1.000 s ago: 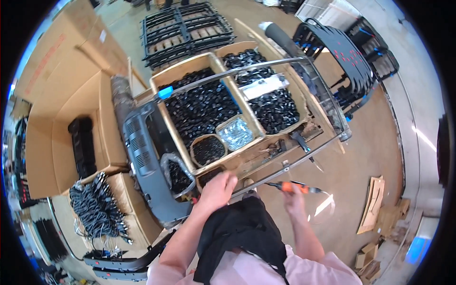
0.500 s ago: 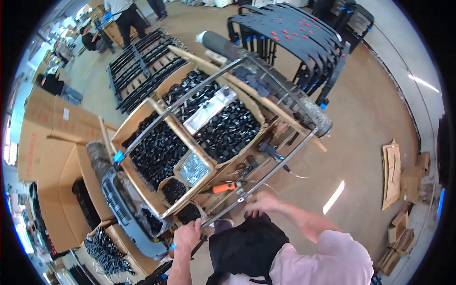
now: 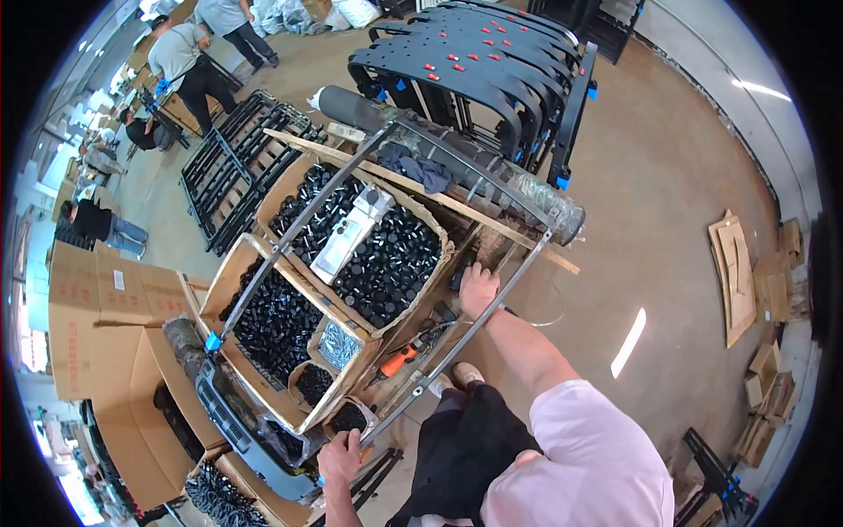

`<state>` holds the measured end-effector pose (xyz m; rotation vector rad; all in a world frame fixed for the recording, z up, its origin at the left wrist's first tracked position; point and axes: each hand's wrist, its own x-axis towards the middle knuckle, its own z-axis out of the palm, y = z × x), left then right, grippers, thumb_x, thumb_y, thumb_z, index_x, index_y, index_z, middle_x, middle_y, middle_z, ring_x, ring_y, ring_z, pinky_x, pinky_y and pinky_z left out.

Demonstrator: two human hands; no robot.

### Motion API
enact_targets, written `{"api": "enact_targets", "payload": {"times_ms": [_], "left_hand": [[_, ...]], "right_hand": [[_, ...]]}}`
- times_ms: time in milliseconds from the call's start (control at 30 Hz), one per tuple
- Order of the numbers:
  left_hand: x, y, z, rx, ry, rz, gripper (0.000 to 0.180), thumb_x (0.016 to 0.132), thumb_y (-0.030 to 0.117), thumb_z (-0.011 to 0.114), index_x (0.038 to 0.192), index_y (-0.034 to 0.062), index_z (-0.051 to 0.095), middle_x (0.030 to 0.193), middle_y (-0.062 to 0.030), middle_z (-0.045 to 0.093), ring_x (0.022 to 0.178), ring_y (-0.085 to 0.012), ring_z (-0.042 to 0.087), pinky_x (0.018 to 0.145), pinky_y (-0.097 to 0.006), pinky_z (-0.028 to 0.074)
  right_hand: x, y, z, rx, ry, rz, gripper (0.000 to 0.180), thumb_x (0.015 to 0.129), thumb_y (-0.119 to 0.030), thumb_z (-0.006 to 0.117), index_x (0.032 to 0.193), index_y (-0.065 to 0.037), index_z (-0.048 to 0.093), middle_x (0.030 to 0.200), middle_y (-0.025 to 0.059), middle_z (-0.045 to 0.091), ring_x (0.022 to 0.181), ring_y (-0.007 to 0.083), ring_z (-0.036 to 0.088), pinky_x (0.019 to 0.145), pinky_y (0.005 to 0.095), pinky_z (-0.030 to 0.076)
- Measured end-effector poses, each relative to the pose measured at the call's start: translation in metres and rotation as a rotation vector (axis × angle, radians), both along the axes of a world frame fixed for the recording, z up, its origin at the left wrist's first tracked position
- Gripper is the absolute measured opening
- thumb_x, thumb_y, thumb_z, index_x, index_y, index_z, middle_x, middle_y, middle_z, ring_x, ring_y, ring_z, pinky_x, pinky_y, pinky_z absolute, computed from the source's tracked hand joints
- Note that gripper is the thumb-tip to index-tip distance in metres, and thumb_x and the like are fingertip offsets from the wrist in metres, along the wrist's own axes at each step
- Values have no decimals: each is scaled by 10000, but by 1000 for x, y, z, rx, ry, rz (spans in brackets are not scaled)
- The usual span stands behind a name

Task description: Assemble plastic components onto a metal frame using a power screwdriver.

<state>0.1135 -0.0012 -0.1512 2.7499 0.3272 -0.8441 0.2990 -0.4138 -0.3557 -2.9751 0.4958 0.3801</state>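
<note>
A rectangular metal tube frame (image 3: 430, 373) lies tilted over partitioned boxes of small black parts. My left hand (image 3: 340, 457) is closed around its near corner. My right hand (image 3: 479, 290) reaches past the frame's right-hand tube, fingers curled over a dark corded power tool (image 3: 457, 278) on the wooden ledge. The hand covers most of that tool. An orange-handled tool (image 3: 399, 361) lies on the ledge between my hands. Black caps (image 3: 386, 272) fill the far box, with a white-and-grey box (image 3: 351, 235) on top; silvery screws (image 3: 338, 345) sit in a small compartment.
Black curved frames (image 3: 474, 70) with red pieces stand stacked beyond the boxes. A wrapped roll (image 3: 351, 107) lies along the far side. Open cardboard cartons (image 3: 132, 378) stand at left, flat cardboard (image 3: 731, 277) at right. Several people are at far left, one a standing person (image 3: 180, 61).
My right hand has left the frame's near tube and moved forward onto the dark power tool. The left hand stays on the frame corner. The view has shifted.
</note>
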Motion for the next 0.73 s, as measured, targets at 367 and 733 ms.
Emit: {"api": "enact_targets", "payload": {"times_ms": [367, 733], "left_hand": [[8, 20, -18, -316, -101, 112, 353, 1029, 380, 609, 1030, 60, 758, 801, -124, 749, 783, -282, 745, 741, -388, 557], [142, -149, 10, -1014, -200, -99, 297, 1075, 234, 556, 1161, -9, 706, 940, -72, 741, 866, -144, 690, 813, -281, 544]], "right_hand": [[-5, -41, -16, 77, 112, 231, 458, 884, -160, 609, 1281, 68, 589, 1155, 303, 650, 1064, 427, 697, 900, 474, 594], [-174, -96, 200, 483, 395, 7, 709, 828, -390, 714, 1384, 5, 522, 1308, 245, 637, 1127, 400, 677, 997, 454, 547]]}}
